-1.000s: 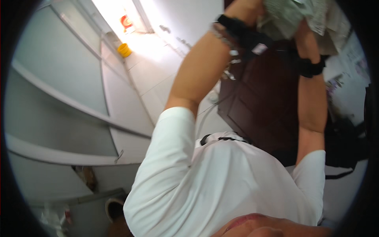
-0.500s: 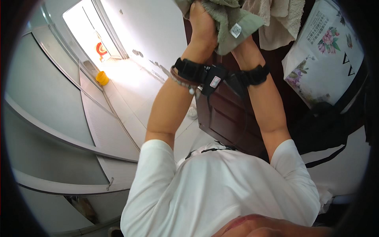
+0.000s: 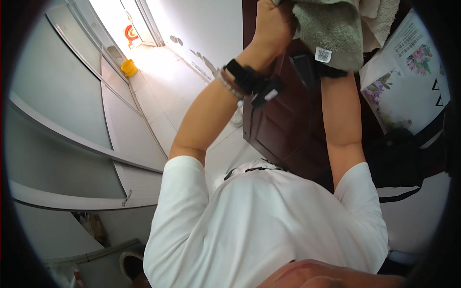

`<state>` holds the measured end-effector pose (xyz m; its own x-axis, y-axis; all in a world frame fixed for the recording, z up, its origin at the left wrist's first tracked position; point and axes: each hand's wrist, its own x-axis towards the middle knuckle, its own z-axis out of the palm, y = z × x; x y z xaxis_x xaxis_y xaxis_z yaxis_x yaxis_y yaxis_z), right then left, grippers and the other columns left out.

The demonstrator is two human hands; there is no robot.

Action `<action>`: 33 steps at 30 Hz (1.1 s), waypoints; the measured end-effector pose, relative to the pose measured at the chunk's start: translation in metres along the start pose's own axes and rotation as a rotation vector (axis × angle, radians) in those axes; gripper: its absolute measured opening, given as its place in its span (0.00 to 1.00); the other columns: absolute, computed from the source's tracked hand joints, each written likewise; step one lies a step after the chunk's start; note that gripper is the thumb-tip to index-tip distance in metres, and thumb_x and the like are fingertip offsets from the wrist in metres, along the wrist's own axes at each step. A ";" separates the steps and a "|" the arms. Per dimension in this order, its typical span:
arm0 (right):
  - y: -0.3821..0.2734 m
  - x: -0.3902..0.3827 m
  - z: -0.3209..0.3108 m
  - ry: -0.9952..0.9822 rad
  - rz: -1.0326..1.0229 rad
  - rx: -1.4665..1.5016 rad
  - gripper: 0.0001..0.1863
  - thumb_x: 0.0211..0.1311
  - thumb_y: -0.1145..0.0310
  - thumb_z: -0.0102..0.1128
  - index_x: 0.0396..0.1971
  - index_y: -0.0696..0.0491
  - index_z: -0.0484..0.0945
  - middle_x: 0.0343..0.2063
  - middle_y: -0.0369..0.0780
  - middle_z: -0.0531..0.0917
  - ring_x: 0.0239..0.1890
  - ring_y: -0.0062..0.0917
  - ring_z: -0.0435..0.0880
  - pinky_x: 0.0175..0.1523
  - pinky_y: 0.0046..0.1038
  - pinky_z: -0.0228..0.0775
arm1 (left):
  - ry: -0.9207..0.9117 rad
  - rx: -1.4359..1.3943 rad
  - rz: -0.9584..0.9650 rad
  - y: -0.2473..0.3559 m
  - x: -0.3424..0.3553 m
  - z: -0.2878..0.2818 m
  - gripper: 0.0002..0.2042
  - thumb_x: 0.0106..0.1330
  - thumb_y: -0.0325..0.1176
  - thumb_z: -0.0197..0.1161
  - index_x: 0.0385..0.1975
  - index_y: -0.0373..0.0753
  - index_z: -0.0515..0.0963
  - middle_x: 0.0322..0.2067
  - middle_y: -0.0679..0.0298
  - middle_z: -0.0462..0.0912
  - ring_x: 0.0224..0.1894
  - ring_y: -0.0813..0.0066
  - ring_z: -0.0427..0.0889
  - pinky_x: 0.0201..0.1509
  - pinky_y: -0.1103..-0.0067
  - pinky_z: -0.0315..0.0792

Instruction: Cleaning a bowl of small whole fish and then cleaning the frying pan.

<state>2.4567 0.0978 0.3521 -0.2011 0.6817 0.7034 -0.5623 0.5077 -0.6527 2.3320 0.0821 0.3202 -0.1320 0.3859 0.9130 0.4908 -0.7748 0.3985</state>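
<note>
My left hand [image 3: 276, 24] is at the top edge, closed on the left side of a greyish-green fluffy towel [image 3: 329, 29]. The towel hangs down from there, with a small white printed label [image 3: 323, 54] near its lower edge. My right forearm [image 3: 342, 110] rises to the towel, which covers my right hand, so its fingers do not show. Behind the towel at the upper right lies a beige fluffy cloth [image 3: 382, 26]. A black strap with a small device [image 3: 254, 79] sits on my left wrist, above a beaded bracelet.
Beneath the cloths stands a dark red-brown wooden cabinet [image 3: 276, 117]. To the right lie a white flowered package [image 3: 408, 86] and a black bag [image 3: 391, 153]. Frosted sliding panels [image 3: 62, 96] line the left side; a yellow bucket [image 3: 128, 68] stands by the bright doorway.
My hands and the green towel have shifted right in the picture, and my forearms are farther apart. The towel now hangs more spread out, its fluffy face showing. The room has shifted slightly in view.
</note>
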 end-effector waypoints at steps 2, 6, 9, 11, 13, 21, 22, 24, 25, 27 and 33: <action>0.001 -0.002 0.001 -0.007 0.010 0.002 0.24 0.66 0.59 0.45 0.54 0.63 0.65 0.54 0.50 0.69 0.57 0.37 0.68 0.59 0.32 0.62 | -0.151 -0.267 -0.457 0.001 0.003 0.004 0.15 0.58 0.21 0.47 0.45 0.30 0.72 0.41 0.55 0.78 0.45 0.66 0.77 0.47 0.77 0.69; 0.003 -0.004 -0.001 -0.010 0.027 0.010 0.25 0.66 0.59 0.45 0.54 0.62 0.65 0.54 0.49 0.69 0.58 0.36 0.68 0.59 0.32 0.62 | 0.025 -0.538 0.100 0.010 0.003 0.013 0.16 0.58 0.25 0.54 0.46 0.28 0.71 0.38 0.55 0.79 0.41 0.68 0.78 0.45 0.77 0.70; 0.014 -0.007 0.008 -0.022 0.051 0.054 0.25 0.66 0.58 0.45 0.54 0.62 0.65 0.54 0.49 0.69 0.58 0.36 0.68 0.58 0.32 0.62 | 0.035 -0.480 0.237 -0.002 -0.001 0.005 0.20 0.57 0.28 0.59 0.49 0.28 0.68 0.44 0.54 0.77 0.45 0.64 0.76 0.48 0.75 0.69; 0.013 -0.007 0.005 -0.016 0.056 0.050 0.25 0.66 0.58 0.45 0.55 0.62 0.65 0.54 0.48 0.69 0.58 0.35 0.68 0.58 0.32 0.62 | 0.056 -0.117 0.398 0.010 0.000 -0.001 0.22 0.56 0.27 0.58 0.52 0.29 0.66 0.47 0.51 0.75 0.48 0.57 0.75 0.51 0.72 0.68; 0.015 -0.008 0.004 -0.011 0.067 0.058 0.25 0.66 0.58 0.46 0.55 0.62 0.65 0.54 0.48 0.69 0.58 0.35 0.68 0.58 0.32 0.62 | 0.095 -0.001 0.444 0.010 0.003 -0.001 0.22 0.57 0.27 0.57 0.53 0.30 0.66 0.46 0.48 0.75 0.48 0.51 0.74 0.52 0.70 0.67; 0.034 -0.015 -0.003 -0.003 0.148 0.094 0.26 0.66 0.56 0.46 0.55 0.61 0.65 0.54 0.47 0.70 0.58 0.34 0.67 0.58 0.32 0.63 | -0.035 0.155 0.240 0.002 0.000 -0.024 0.29 0.61 0.27 0.55 0.62 0.35 0.53 0.60 0.50 0.60 0.63 0.54 0.59 0.64 0.71 0.54; 0.044 -0.023 -0.008 0.014 0.177 0.108 0.26 0.66 0.56 0.46 0.55 0.61 0.65 0.54 0.47 0.70 0.58 0.34 0.67 0.58 0.32 0.63 | -0.026 0.216 0.033 -0.002 -0.018 -0.040 0.29 0.62 0.34 0.56 0.62 0.37 0.53 0.61 0.49 0.58 0.63 0.54 0.58 0.65 0.70 0.54; 0.078 -0.049 -0.033 0.105 0.242 0.131 0.24 0.65 0.56 0.48 0.53 0.59 0.68 0.50 0.44 0.73 0.52 0.29 0.72 0.55 0.28 0.64 | -0.010 0.352 -0.133 -0.022 -0.066 -0.065 0.29 0.63 0.39 0.56 0.62 0.37 0.55 0.60 0.47 0.58 0.64 0.52 0.55 0.65 0.69 0.53; 0.099 -0.066 -0.042 0.157 0.277 0.156 0.22 0.64 0.56 0.49 0.50 0.57 0.71 0.46 0.42 0.77 0.46 0.25 0.77 0.51 0.25 0.65 | 0.002 0.457 -0.092 -0.030 -0.098 -0.084 0.29 0.63 0.37 0.56 0.61 0.35 0.55 0.59 0.45 0.60 0.64 0.51 0.55 0.65 0.68 0.53; 0.115 -0.106 -0.052 -0.039 0.415 0.064 0.19 0.64 0.60 0.50 0.48 0.57 0.73 0.41 0.42 0.79 0.43 0.23 0.78 0.48 0.22 0.66 | -0.026 0.597 -0.260 -0.024 -0.171 -0.123 0.29 0.61 0.35 0.58 0.60 0.33 0.57 0.60 0.42 0.57 0.64 0.49 0.54 0.65 0.67 0.53; 0.167 -0.231 -0.101 -0.309 1.115 -0.215 0.17 0.64 0.62 0.50 0.44 0.59 0.74 0.35 0.40 0.81 0.37 0.23 0.81 0.42 0.21 0.72 | 0.101 0.916 -1.206 0.056 -0.390 -0.221 0.28 0.60 0.37 0.58 0.58 0.34 0.60 0.61 0.36 0.50 0.64 0.43 0.53 0.63 0.66 0.55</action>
<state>2.4901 0.0784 0.0522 -0.6992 0.6629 -0.2678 0.1885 -0.1904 -0.9634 2.2209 -0.2227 0.0055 -0.8715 0.4784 0.1075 0.3943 0.5535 0.7336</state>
